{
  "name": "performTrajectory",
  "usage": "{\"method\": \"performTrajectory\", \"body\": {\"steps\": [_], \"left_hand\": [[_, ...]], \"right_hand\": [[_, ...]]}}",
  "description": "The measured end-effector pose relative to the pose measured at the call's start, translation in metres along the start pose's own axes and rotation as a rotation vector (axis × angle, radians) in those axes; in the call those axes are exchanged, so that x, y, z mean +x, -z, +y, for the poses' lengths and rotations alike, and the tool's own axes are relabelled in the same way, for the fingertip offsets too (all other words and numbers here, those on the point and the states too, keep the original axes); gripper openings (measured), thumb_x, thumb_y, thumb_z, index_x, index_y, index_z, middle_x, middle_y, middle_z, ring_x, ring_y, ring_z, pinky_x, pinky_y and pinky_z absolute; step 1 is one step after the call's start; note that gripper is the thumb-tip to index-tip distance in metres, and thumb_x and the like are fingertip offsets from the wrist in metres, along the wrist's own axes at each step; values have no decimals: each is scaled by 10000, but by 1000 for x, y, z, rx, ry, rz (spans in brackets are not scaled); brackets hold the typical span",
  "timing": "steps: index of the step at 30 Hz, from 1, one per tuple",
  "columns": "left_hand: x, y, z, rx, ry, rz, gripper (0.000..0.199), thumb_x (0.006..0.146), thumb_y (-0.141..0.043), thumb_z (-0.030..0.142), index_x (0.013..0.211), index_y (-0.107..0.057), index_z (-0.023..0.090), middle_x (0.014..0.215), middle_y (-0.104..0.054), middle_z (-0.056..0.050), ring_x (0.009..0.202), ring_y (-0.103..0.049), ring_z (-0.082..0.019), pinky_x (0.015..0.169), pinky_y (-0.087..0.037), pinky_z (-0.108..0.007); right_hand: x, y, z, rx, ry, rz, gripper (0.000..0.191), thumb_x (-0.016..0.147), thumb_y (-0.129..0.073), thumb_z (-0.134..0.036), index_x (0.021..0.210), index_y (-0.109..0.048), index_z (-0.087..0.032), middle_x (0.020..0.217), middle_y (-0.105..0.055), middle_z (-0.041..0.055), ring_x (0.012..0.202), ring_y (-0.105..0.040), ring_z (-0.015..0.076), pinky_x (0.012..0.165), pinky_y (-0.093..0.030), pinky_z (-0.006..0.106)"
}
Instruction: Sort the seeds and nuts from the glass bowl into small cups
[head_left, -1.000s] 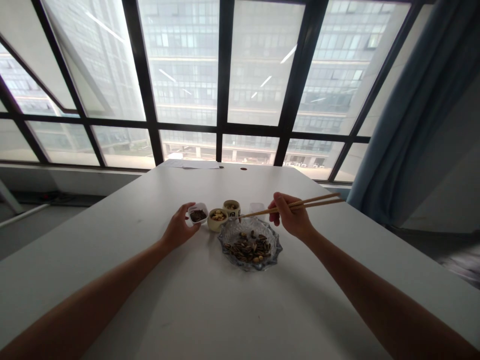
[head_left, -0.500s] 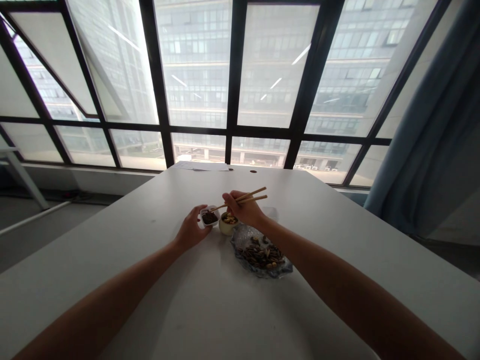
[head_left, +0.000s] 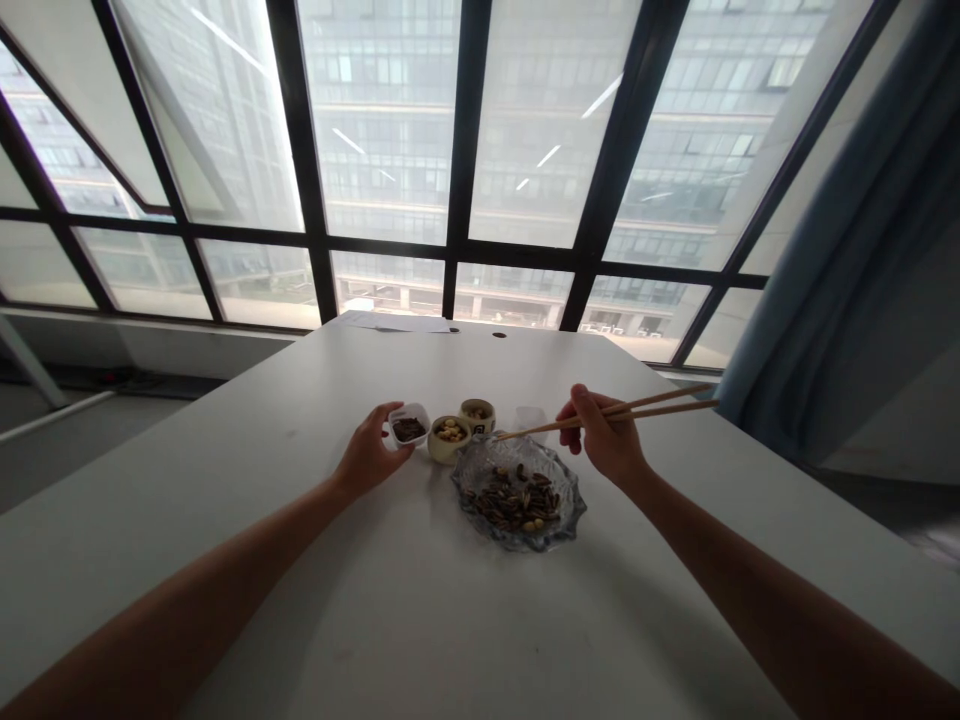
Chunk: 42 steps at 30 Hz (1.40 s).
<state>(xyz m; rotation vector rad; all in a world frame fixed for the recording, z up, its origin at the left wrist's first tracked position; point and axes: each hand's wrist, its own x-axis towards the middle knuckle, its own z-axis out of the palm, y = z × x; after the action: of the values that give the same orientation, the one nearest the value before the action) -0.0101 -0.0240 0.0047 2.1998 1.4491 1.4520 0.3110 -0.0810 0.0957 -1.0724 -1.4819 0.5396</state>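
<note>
My left hand (head_left: 373,447) grips a small clear square container (head_left: 409,428) with dark pieces in it. Beside it stands a cream cup (head_left: 448,453) of pale nuts, and just behind that a second cream cup (head_left: 487,425), also partly filled. In my right hand (head_left: 600,433) is a pair of wooden chopsticks (head_left: 660,402), their tips over the back rim of a scalloped glass bowl (head_left: 566,515). Dark elongated pieces and a few pale nuts lie in the bowl. Nothing can be made out between the chopstick tips.
A translucent container (head_left: 531,422) stands behind the glass bowl on the white table (head_left: 337,620). Papers (head_left: 397,323) lie at the table's far edge, near two round holes. Windows rise beyond, and a blue curtain (head_left: 817,300) hangs at right.
My right hand and the chopsticks have moved right, away from the square container to the glass bowl, uncovering the second cup. My left hand and its container have shifted slightly left in view.
</note>
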Motion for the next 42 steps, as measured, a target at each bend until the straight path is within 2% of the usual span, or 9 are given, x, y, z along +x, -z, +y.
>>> {"method": "performTrajectory", "body": {"steps": [4,10,15,20,25,30,35,40,42], "left_hand": [[0,1,0,1,3,-7,577,691,-692,317,1233,-533,199,1205,-668,-106,1007,-660,-239,754,-590,-365],[-1,2,2,-1,17,-16,582,698,-690,339,1236,-530,188,1211,-666,-115,1005,-664,-243,762,-592,-372],[0,2,1,5,16,-9,594,693,-699,380,1231,-537,189,1178,-678,-109,984,-665,-246,764,-593,-380],[0,2,1,16,23,-17,613,698,-694,422,1240,-531,188,1185,-673,-112,975,-667,-247,769,-595,-387],[1,4,1,36,29,-25,636,700,-690,461,1249,-529,184,1224,-657,-128,1009,-661,-265,773,-598,-399],[0,4,0,42,41,-26,646,702,-691,482,1253,-531,185,1219,-662,-130,971,-674,-261,775,-600,-407],[0,4,1,44,36,-16,649,690,-699,472,1246,-539,179,1200,-670,-131,973,-676,-269,768,-601,-409],[0,4,1,37,26,-22,636,702,-693,472,1246,-536,183,1206,-669,-130,954,-682,-261,759,-602,-405],[0,4,0,38,27,-23,643,698,-698,469,1249,-536,181,1211,-665,-131,969,-677,-264,769,-600,-407]], "right_hand": [[-9,1,13,-71,-33,-106,598,836,-532,-726,606,-613,-180,447,-571,24,349,-474,108,342,-356,224],[-17,4,15,-93,-81,-384,596,838,-518,-724,618,-609,-178,432,-563,7,335,-459,98,330,-342,208],[-11,8,17,-72,-70,-266,576,834,-542,-708,650,-620,-167,467,-584,10,371,-497,97,363,-381,202],[-8,11,18,-68,-147,-441,601,767,-590,-741,635,-632,-155,497,-618,32,404,-542,110,392,-425,212],[-3,19,14,-133,-107,-343,577,794,-581,-705,626,-620,-155,479,-595,21,378,-501,93,369,-388,200],[0,25,14,-127,-130,-448,551,817,-567,-672,618,-603,-160,459,-585,18,364,-493,94,366,-386,202],[3,30,12,-162,-74,-337,524,840,-557,-638,645,-608,-155,482,-591,16,375,-494,88,368,-373,191],[4,33,11,-174,-103,-472,532,850,-547,-632,617,-595,-156,449,-566,13,364,-487,91,368,-380,196],[5,35,10,-156,-98,-443,540,855,-534,-637,620,-597,-155,444,-562,13,357,-476,88,367,-376,196]]}}
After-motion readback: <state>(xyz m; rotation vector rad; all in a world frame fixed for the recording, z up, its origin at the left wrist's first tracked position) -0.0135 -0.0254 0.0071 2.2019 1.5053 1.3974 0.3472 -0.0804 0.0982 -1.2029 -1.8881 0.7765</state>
